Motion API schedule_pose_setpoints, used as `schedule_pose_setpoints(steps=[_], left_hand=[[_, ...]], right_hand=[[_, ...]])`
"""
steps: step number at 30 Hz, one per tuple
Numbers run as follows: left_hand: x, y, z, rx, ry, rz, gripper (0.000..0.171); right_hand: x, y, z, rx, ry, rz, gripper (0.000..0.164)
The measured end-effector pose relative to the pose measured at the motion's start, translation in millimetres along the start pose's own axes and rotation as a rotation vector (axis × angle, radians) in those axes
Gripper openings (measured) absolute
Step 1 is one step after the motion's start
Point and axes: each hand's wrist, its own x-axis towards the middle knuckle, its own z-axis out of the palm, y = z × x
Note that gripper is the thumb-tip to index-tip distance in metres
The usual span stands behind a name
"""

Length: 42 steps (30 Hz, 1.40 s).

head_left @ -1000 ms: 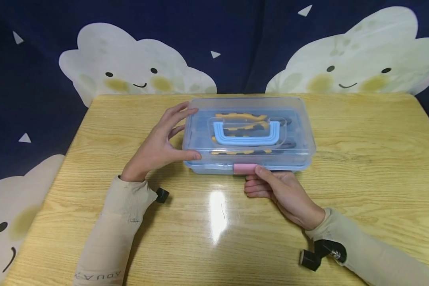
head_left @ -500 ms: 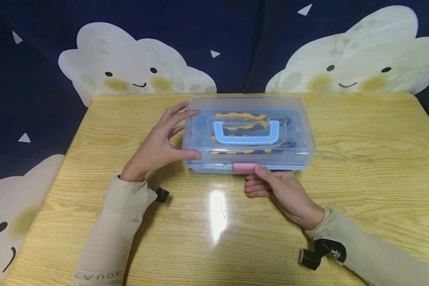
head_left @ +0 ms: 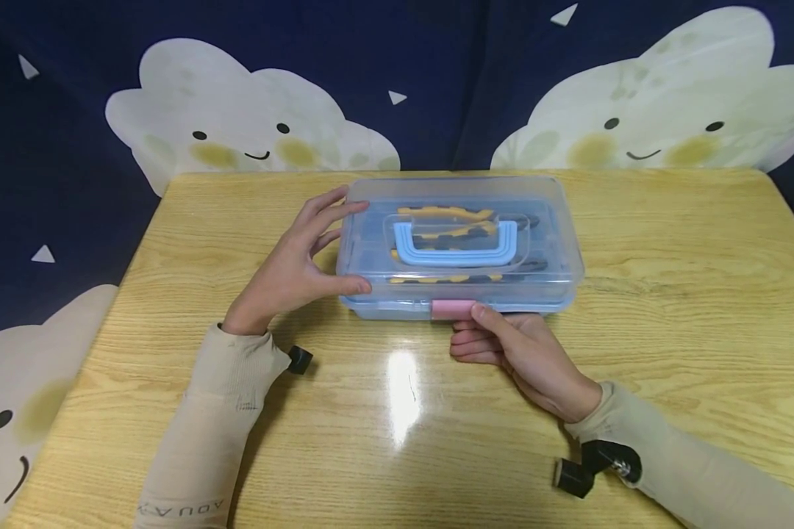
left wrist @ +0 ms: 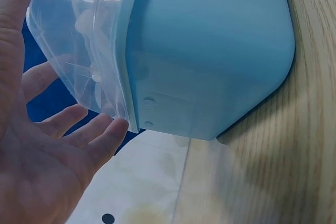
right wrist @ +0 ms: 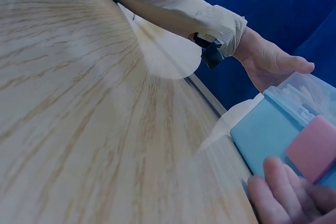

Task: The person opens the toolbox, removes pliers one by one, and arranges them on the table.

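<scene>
A blue plastic storage box (head_left: pixel 364 313) with a clear lid (head_left: pixel 569 250) stands on the table, lid down. On top lies a blue carry handle (head_left: pixel 459 257), and a pink latch (head_left: pixel 453 310) sits at the front. Through the lid several yellow-and-black handled tools (head_left: pixel 446 213) show; their kind is unclear. My left hand (head_left: pixel 294 261) holds the lid's left end, thumb at the front corner and fingers spread towards the back. My right hand (head_left: pixel 529 356) has its thumb on the latch's right end, with the other fingers curled in below. In the right wrist view the latch (right wrist: pixel 313 148) lies flat against the box front.
The wooden table (head_left: pixel 344 441) extends around the box, whose far side is close to the table's back edge. Behind hangs a dark blue cloth (head_left: pixel 450 81) with cloud faces. Black wrist mounts (head_left: pixel 574 477) stick out from both sleeves.
</scene>
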Motion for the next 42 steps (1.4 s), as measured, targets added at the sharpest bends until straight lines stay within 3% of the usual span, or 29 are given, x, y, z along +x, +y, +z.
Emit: schedule_pose_setpoints(steps=[11, 22, 31, 42], left_hand=[[0.3, -0.8, -0.5, -0.015, -0.009, 0.007, 0.091], [-0.1, -0.1, -1.1, 0.001, -0.009, 0.007, 0.092], [0.8, 0.0, -0.5, -0.018, -0.021, 0.013, 0.093], [1.0, -1.1, -0.9, -0.019, -0.019, 0.010, 0.092]], right_hand=[[-0.4, 1.3, -1.6, 0.064, 0.009, 0.002, 0.053], [-0.8, 0.3, -0.5, 0.029, 0.021, -0.005, 0.061], [-0.6, 2.1, -1.8, 0.040, 0.023, -0.010, 0.054], [0.1, 0.8, -1.0, -0.006, 0.035, 0.000, 0.058]])
